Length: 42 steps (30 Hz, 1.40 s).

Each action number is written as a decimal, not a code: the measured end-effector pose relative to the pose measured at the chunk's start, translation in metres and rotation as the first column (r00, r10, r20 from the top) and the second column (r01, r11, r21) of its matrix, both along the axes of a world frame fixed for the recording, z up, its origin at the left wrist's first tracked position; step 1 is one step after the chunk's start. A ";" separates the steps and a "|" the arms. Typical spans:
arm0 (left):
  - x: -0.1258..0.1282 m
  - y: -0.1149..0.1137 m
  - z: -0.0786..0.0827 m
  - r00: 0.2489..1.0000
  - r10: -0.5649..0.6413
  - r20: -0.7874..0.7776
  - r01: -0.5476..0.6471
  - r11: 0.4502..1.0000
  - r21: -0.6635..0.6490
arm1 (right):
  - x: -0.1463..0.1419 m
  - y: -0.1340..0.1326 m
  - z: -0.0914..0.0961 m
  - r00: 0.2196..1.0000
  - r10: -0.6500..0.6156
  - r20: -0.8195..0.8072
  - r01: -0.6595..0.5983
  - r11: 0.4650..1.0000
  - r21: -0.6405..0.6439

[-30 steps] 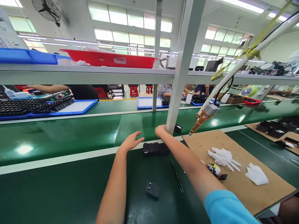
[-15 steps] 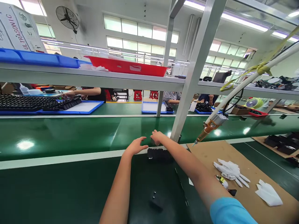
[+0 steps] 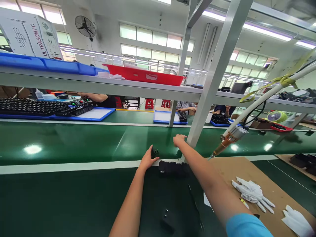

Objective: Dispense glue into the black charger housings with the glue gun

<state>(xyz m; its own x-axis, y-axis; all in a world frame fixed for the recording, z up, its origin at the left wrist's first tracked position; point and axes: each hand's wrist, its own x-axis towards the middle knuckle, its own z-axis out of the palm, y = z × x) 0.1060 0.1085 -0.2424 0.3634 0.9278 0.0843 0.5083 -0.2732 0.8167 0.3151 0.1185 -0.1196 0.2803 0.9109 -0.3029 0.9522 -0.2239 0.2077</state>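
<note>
Between the thumb and fingers of my left hand (image 3: 147, 160) is a small black plug adapter (image 3: 154, 153), its metal pins facing right, held at the near edge of the green belt (image 3: 98, 141). My right hand (image 3: 179, 140) reaches out over the belt beside the grey post, to the right of the left hand. Its fingers are mostly turned away, so their grip is hidden. Just below the hands lies a row of black adapters (image 3: 172, 167) on the dark work surface. Closer to me, another black adapter (image 3: 168, 220) stands with two metal pins up.
A grey post (image 3: 209, 75) rises close to my right arm. An electric screwdriver (image 3: 225, 141) hangs from a white pole at right. White gloves (image 3: 254, 194) lie on cardboard (image 3: 227, 168). A red tray (image 3: 145, 75) sits on the shelf overhead. Co-workers sit across the belt.
My left hand, open and without anything in it before, now holds a plug adapter. My right hand has moved right, away from the left. The view has shifted slightly.
</note>
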 end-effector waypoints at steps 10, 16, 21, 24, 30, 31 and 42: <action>-0.006 0.003 0.006 0.991 0.103 0.088 -0.102 0.995 -0.019 | -0.012 0.000 -0.020 0.980 0.048 -0.194 -0.049 0.999 0.001; -0.006 0.008 -0.002 0.991 0.078 0.105 -0.077 0.997 -0.011 | -0.054 0.006 -0.024 0.872 0.192 -0.451 -0.187 0.981 0.058; -0.006 0.009 -0.004 0.992 0.117 0.054 -0.119 0.992 0.042 | -0.062 0.003 -0.023 0.789 0.313 -0.529 -0.245 0.949 0.197; -0.002 0.006 -0.004 0.990 0.131 0.045 -0.134 0.988 0.079 | -0.063 0.002 -0.025 0.774 0.355 -0.524 -0.245 0.932 0.268; 0.005 0.003 -0.004 0.975 0.223 0.022 -0.224 0.964 0.143 | -0.067 0.003 -0.026 0.789 0.377 -0.486 -0.257 0.920 0.295; 0.004 0.004 -0.004 0.972 0.235 0.025 -0.236 0.963 0.133 | -0.066 0.003 -0.025 0.794 0.371 -0.481 -0.261 0.923 0.282; -0.017 0.010 0.014 0.938 0.249 0.242 -0.257 0.966 0.001 | -0.054 -0.019 -0.024 0.686 0.322 -0.652 -0.157 0.941 0.299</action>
<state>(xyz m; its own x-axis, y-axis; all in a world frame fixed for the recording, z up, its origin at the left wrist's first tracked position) 0.0887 0.1189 -0.2288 0.0823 0.9818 0.1709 0.3564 -0.1892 0.9150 0.2610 0.0999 -0.1436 -0.1655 0.9787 -0.1211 0.8361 0.0742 -0.5435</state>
